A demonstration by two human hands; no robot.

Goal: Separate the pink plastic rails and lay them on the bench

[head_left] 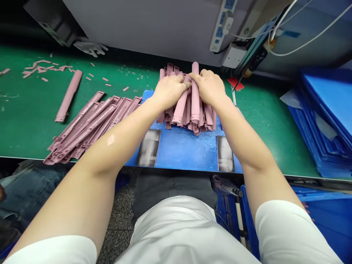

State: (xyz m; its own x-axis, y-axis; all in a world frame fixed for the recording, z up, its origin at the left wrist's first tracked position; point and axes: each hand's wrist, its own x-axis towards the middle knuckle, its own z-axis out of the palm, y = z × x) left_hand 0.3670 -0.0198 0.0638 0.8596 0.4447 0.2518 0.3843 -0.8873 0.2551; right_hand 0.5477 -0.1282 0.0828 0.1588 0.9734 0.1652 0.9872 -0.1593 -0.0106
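Observation:
A heap of long pink plastic strips [189, 110] lies on a blue board [187, 150] in front of me. My left hand [169, 90] and my right hand [210, 87] both rest on top of the heap, fingers curled down over the strips and thumbs nearly touching. One rounded pink strip [195, 79] runs up between the two hands and sticks out past them. Both hands are closed on the bundle.
A second pile of pink strips [90, 123] lies to the left on the green bench [27, 121], with a single strip [68, 95] and pink scraps [41, 69] beyond. Stacked blue sheets [327, 121] sit at right. A power strip [222, 24] and cables hang behind.

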